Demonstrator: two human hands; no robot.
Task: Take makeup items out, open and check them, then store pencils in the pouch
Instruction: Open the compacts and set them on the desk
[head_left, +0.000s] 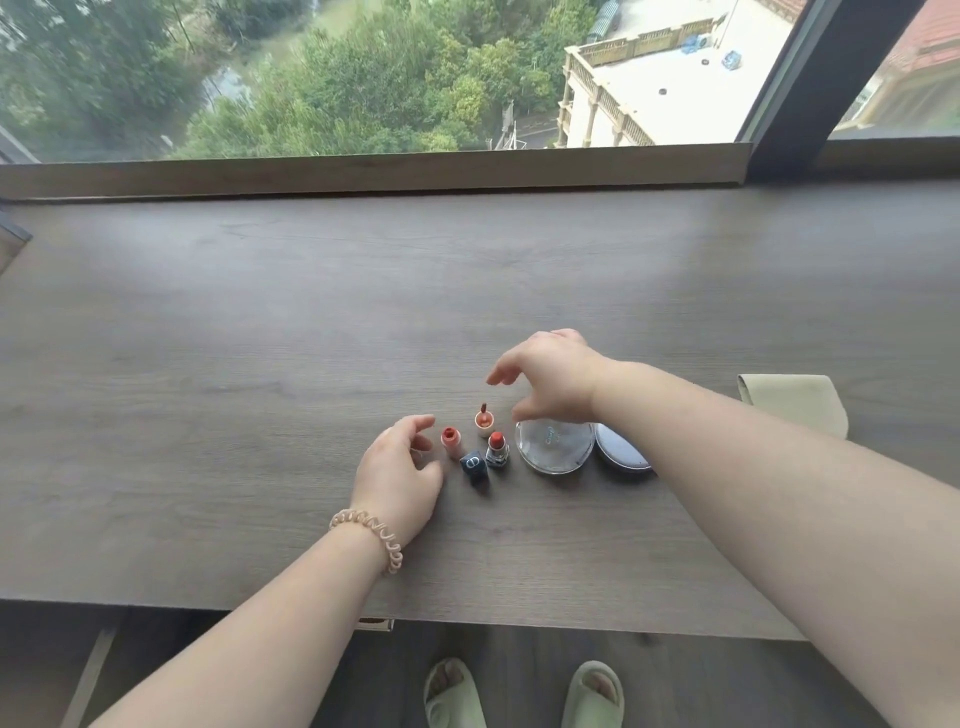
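Wood-grain bench (260, 322) runs along a big window (363, 73) w/ trees and a pale rooftop far below. Makeup items sit bunched at bench centre, toward the near edge. The open lip-gloss tube (449, 439) stands upright, orange mouth showing. Its wand cap (483, 422) stands just behind and to the right, applicator tip up. The open lipstick (497, 448) is upright w/ the red bullet exposed, and the dark cap (474, 466) w/ a pale logo is tilted right beside it at front-left. The clear round lid (555, 448) lies flat right of the lipstick, w/ the blue compact (621, 453) just beside it, part hidden under the forearm. The beige pouch (795, 402) lies flat well off to the right, apart from the rest. Left hand (400, 467), coil hair tie (371, 535) on the wrist, is low on the bench w/ a loose grip and relaxed, half-curled fingers holding nothing. Its fingertips are just beside the gloss tube; can't tell if they touch. Right hand (550, 384) hovers over the wand cap and clear lid, grip open, fingers spread and bent down, nothing in it. Below the bench edge are two feet in pale green slippers (452, 696) on dark floor.
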